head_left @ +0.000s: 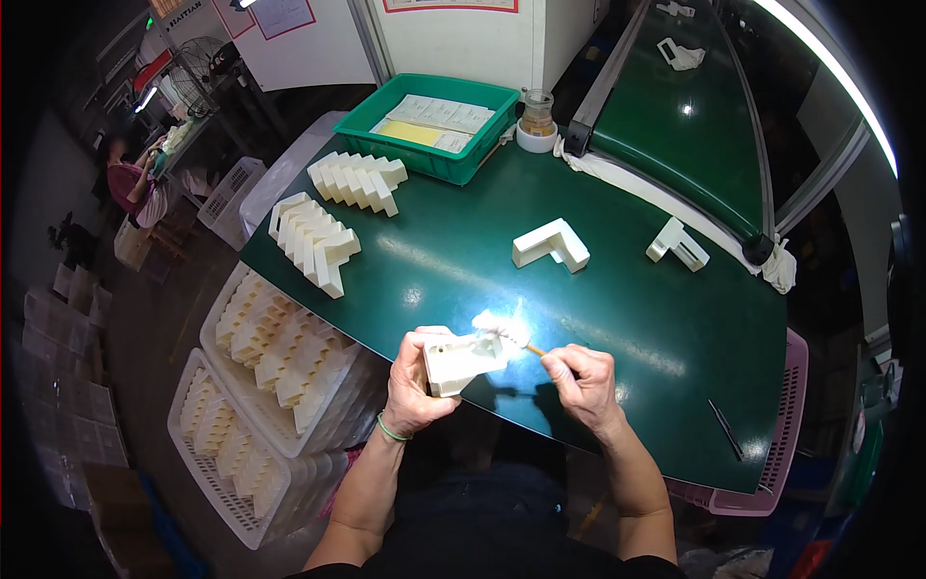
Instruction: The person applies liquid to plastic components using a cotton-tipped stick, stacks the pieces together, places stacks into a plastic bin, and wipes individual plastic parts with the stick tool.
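"Where do you have the part, and how is it held?"

"My head feed puts the white moulded part (463, 359) above the near edge of the green tabletop (453, 236); the left hand (417, 381) is closed around its left end, thumb below and fingers behind; the right hand (585, 386) pinches the thin brown handle of a white-tipped swab (536, 351) between thumb and fingers."

"Which way does the part point?"

"Its long axis runs sideways as I see it, tipping up slightly to the right; the hollow side is turned up towards me, and the free end points at the swab; the swab slants away to the left, its tip at that free end, though glare there is so strong that I cannot tell whether they touch."

"Anything similar about?"

"An L-shaped part (552, 244) lies beyond the hands, corner pointing away; a slotted part (679, 244) lies to its right, set diagonally; two nested rows (315, 243) of such parts sit at the table's left."

"Any writing?"

"I can read HAITIAN on a panel (183, 13) at upper left; the printed sheets (446, 113) in the green tray (424, 159) and the red-bordered notice (450, 4) above it are too small for me to make out."
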A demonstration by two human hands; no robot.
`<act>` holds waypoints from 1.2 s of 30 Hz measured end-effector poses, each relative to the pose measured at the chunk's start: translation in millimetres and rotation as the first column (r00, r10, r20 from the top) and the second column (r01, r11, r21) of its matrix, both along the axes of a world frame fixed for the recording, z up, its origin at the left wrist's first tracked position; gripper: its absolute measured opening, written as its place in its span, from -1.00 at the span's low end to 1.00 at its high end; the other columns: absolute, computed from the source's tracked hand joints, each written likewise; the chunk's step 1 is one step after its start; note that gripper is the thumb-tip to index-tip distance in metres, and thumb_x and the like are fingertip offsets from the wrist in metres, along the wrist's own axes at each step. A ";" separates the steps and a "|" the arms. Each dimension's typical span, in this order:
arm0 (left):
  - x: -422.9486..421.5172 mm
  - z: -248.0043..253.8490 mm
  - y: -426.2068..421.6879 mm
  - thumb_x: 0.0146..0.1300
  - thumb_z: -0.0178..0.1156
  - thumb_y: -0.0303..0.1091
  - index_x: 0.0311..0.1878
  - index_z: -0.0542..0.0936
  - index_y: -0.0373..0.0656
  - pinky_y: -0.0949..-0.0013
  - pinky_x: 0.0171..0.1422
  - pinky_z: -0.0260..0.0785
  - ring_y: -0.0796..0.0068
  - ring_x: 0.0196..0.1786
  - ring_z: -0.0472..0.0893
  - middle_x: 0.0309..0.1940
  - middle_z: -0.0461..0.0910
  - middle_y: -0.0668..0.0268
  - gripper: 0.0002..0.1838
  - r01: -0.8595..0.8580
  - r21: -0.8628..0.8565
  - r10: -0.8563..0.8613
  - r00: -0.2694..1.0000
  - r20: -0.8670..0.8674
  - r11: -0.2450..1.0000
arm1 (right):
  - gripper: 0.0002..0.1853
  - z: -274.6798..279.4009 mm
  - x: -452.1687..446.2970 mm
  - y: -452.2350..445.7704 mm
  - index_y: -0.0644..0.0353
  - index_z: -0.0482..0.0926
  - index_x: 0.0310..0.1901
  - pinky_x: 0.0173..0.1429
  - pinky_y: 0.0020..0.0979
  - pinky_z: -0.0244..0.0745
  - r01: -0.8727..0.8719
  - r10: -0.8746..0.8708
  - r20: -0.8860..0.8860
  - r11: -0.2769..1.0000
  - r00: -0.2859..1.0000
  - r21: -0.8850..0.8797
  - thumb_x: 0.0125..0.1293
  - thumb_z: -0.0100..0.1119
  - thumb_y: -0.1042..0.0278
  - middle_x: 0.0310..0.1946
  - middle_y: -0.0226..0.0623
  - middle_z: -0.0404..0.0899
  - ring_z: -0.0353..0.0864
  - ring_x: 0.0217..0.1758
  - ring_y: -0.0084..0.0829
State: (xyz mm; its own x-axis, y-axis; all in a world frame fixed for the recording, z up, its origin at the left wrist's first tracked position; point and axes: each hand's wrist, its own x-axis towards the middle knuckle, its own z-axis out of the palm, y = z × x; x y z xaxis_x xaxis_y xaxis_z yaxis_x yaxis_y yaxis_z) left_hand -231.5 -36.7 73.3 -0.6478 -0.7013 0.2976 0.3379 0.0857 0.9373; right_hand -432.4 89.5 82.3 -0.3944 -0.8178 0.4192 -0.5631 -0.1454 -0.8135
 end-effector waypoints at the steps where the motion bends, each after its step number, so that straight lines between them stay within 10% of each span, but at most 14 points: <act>1: 0.4 0.0 -1.0 -0.37 0.25 -0.68 -0.05 0.37 -0.15 0.40 0.15 0.28 0.49 0.03 0.43 -0.02 0.38 0.24 -0.35 0.012 -0.035 -0.011 1.000 0.024 0.999 | -0.87 1.4 2.6 0.4 0.27 0.62 -0.45 -0.48 -0.39 0.40 -0.028 0.032 -0.052 0.997 0.998 0.067 0.18 0.25 0.41 -0.62 -0.23 0.55 0.54 -0.61 -0.26; 4: -0.9 11.4 2.7 -0.34 0.26 -0.70 -0.02 0.37 -0.18 0.42 0.14 0.28 0.48 0.03 0.44 -0.03 0.40 0.18 -0.35 0.185 -0.072 -0.193 0.972 -0.137 0.980 | -0.86 -4.4 0.3 0.5 0.27 0.62 -0.45 -0.48 -0.38 0.40 0.019 -0.016 -0.064 0.998 0.998 0.056 0.18 0.25 0.40 -0.64 -0.23 0.54 0.53 -0.61 -0.25; 7: -10.3 17.7 8.5 -0.28 0.27 -0.70 -0.04 0.40 -0.20 0.42 0.12 0.31 0.46 -0.03 0.49 -0.06 0.43 0.18 -0.40 -0.014 -0.258 0.028 0.998 0.051 0.966 | -0.87 -11.9 0.8 -2.0 0.27 0.62 -0.44 -0.48 -0.37 0.39 0.117 -0.070 -0.261 0.979 0.963 0.167 0.18 0.25 0.40 -0.63 -0.22 0.55 0.54 -0.61 -0.25; 9: -8.7 4.3 2.9 -0.34 0.28 -0.65 -0.07 0.42 -0.19 0.38 0.06 0.35 0.36 -0.05 0.52 -0.10 0.45 0.18 -0.40 -0.130 -0.317 0.182 0.973 0.140 0.940 | -0.88 -1.4 6.2 -1.6 0.26 0.63 -0.43 -0.48 -0.35 0.40 0.166 -0.165 -0.022 0.984 0.986 0.062 0.19 0.25 0.40 -0.61 -0.19 0.56 0.55 -0.60 -0.24; 14: -17.0 6.7 12.9 -0.35 0.28 -0.63 -0.09 0.43 -0.19 0.27 0.05 0.34 0.18 -0.08 0.53 -0.12 0.49 0.16 -0.42 -0.275 -0.676 0.525 0.829 0.193 0.683 | -0.88 17.4 32.7 -5.1 0.24 0.63 -0.43 -0.46 -0.36 0.44 0.020 -0.018 -0.066 0.999 0.998 0.035 0.19 0.25 0.39 -0.55 -0.20 0.60 0.59 -0.56 -0.22; 19: -11.1 5.3 16.6 -0.34 0.28 -0.62 -0.10 0.43 -0.18 0.26 0.05 0.34 0.18 -0.09 0.54 -0.15 0.50 0.15 -0.44 -0.386 -0.669 0.563 0.825 0.059 0.636 | -0.84 4.0 25.8 -10.5 0.25 0.60 -0.48 -0.49 -0.32 0.38 0.108 -0.104 -0.048 0.991 0.993 0.076 0.20 0.23 0.38 -0.63 -0.16 0.52 0.53 -0.60 -0.16; 23: -6.9 0.7 12.1 -0.33 0.30 -0.59 -0.08 0.44 -0.20 0.31 0.07 0.38 0.25 -0.06 0.54 -0.14 0.49 0.17 -0.42 -0.327 -0.465 0.446 0.879 0.172 0.823 | -0.86 2.5 21.0 -11.7 0.28 0.59 -0.47 -0.50 -0.32 0.36 0.176 -0.176 0.001 0.984 0.984 0.005 0.19 0.23 0.43 -0.62 -0.19 0.53 0.50 -0.63 -0.21; 26: -4.3 -2.1 13.3 -0.32 0.28 -0.56 -0.02 0.47 -0.27 0.44 0.16 0.31 0.48 0.00 0.50 -0.15 0.47 0.29 -0.39 -0.186 0.009 0.181 0.966 0.185 0.982 | -0.89 6.0 18.5 -10.2 0.26 0.61 -0.45 -0.51 -0.35 0.36 0.114 -0.114 -0.046 0.993 0.992 -0.003 0.18 0.24 0.44 -0.61 -0.22 0.55 0.51 -0.63 -0.24; 36: 0.8 5.2 10.7 -0.33 0.38 -0.58 0.05 0.49 -0.29 0.40 0.21 0.33 0.50 0.05 0.52 -0.06 0.53 0.33 -0.31 0.010 0.222 -0.073 0.958 0.278 0.975 | -0.86 15.4 16.5 -14.7 0.17 0.58 -0.48 -0.57 -0.36 0.36 -0.103 0.117 -0.282 0.993 0.952 0.065 0.17 0.25 0.35 -0.65 -0.29 0.52 0.51 -0.65 -0.28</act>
State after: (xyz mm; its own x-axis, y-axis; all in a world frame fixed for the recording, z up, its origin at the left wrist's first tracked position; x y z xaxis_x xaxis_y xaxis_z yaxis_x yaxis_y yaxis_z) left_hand -230.7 -26.0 78.5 -0.7127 -0.6990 -0.0577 0.0550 -0.1378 0.9889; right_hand -415.8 74.8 97.7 -0.1709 -0.8717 0.4593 -0.7553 -0.1835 -0.6292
